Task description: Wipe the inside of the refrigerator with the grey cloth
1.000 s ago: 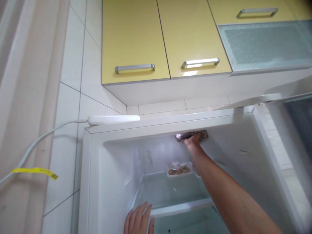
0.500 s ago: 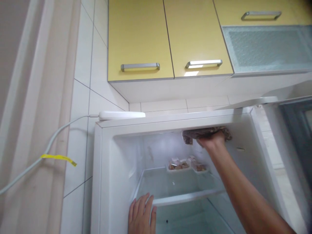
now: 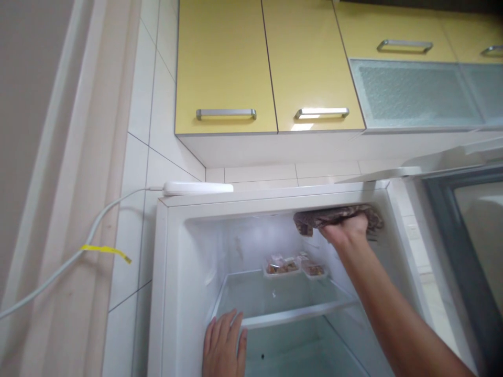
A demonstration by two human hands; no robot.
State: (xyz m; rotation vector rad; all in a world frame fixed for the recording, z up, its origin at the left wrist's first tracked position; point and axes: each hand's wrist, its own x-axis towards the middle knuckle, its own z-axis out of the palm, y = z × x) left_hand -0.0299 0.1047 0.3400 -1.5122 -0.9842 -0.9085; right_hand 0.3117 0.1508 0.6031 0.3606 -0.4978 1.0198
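My right hand point(image 3: 349, 229) is raised inside the open refrigerator point(image 3: 160, 283), palm up. It holds a dark brown patterned cloth point(image 3: 326, 217) against the ceiling of the upper compartment, near the right wall. Part of the cloth droops at its left end, and the fingers are partly hidden by it. Lower down on the left, my left hand point(image 3: 225, 345) lies with fingers stretched out at the left front end of the glass shelf point(image 3: 251, 298); it holds nothing.
Two clear food packs point(image 3: 281, 266) sit at the back of the shelf. On top of the refrigerator lies a white device point(image 3: 198, 188) with a cable point(image 3: 98, 222). Yellow cabinets point(image 3: 226, 63) hang above. The refrigerator door point(image 3: 451, 235) stands open at right.
My right hand and the cloth have shifted slightly to the right along the compartment ceiling. My left hand keeps its place by the shelf. The camera view has turned slightly.
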